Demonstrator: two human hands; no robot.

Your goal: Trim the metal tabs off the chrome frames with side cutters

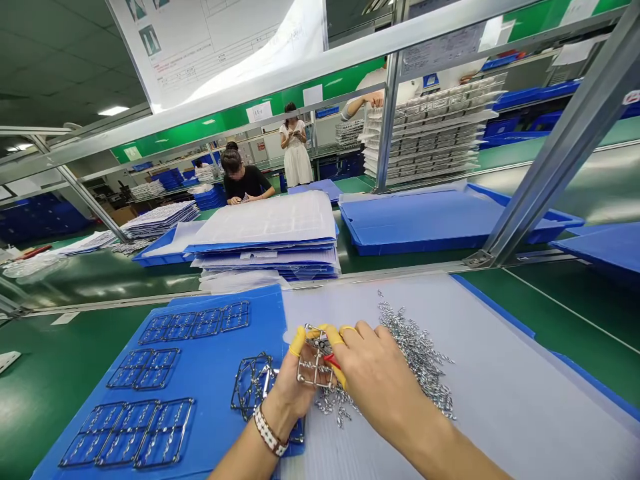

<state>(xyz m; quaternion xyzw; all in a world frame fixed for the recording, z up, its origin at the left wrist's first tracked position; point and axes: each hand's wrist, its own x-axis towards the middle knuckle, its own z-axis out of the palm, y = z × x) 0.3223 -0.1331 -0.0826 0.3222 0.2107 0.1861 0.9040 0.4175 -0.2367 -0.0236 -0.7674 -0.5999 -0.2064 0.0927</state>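
My left hand (pixel 289 390) is closed around the edge of a small silver rectangular frame (pixel 315 373), a sprue-like grid with little shiny pieces across it. Yellow finger covers sit on fingertips of both hands. My right hand (pixel 383 383) is closed over a red-handled tool (pixel 331 361) at the frame; its working end is hidden, so its kind is unclear. Under and beyond my hands, a pile of small silver pieces (pixel 415 353) spreads over a whitish sheet (pixel 495 360). Several dark, shiny frames (pixel 250 380) lie in a jumbled heap left of my left hand.
More frames (pixel 143 433) lie in rows on a blue sheet (pixel 210 393) at left. Behind stand a stack of blue and white sheets (pixel 270 227) and a blue tray (pixel 420 243). A metal post (pixel 560 140) rises at right. People are at work farther back.
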